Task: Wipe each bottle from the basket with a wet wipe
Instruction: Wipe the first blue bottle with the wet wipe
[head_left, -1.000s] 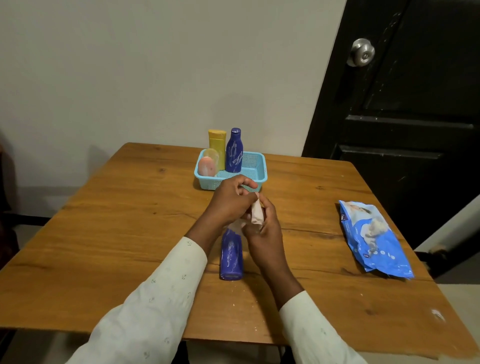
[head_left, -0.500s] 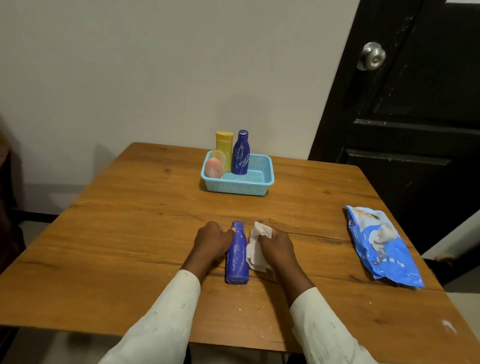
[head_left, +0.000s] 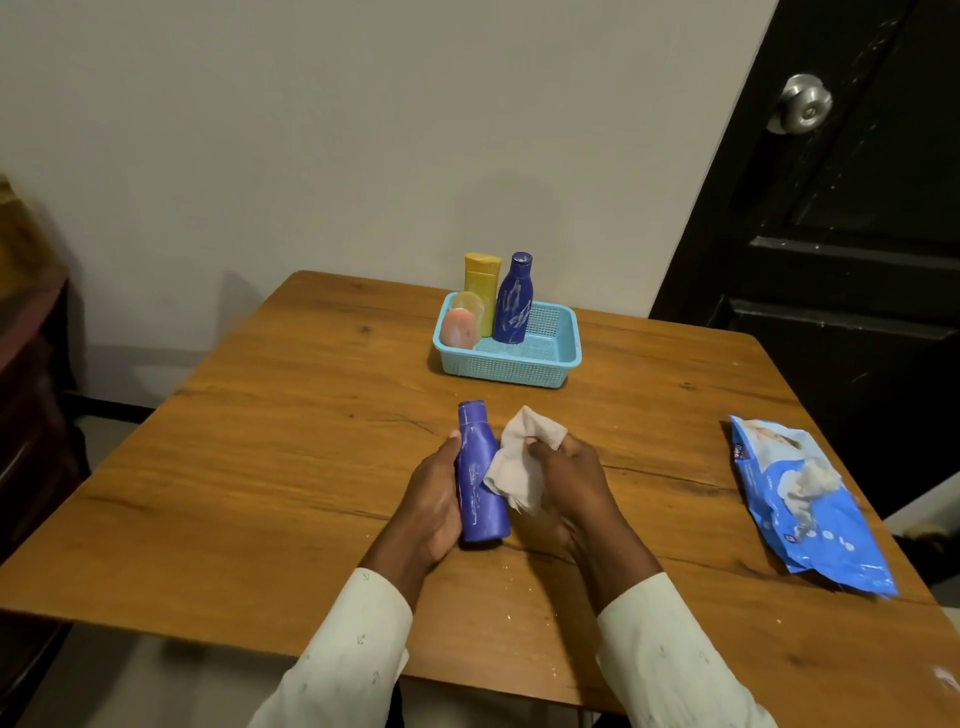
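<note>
The left hand (head_left: 434, 501) is curled round a blue bottle (head_left: 480, 475) that lies on the counter (head_left: 260, 467), cap pointing away toward the basket (head_left: 519, 364). Just right of it, the right hand (head_left: 569, 475) pinches a crumpled wipe (head_left: 519, 467), bunched in the fingers, and the wipe's lower fold touches the side of the bottle. I'd say this bottle is only being started: streaks show on its body, and the wipe sits beside it rather than wrapped round it.

Farther back, the basket holds three things not yet out: a pink bottle (head_left: 460, 327) tipped at the left, a yellow bottle (head_left: 482, 286) upright behind it, and a second blue one (head_left: 514, 301), also streaked. So by my reckoning one is in hand and three wait. At the far right lies the wipe pack (head_left: 800, 499), flat on the counter, well apart from the hands.
</note>
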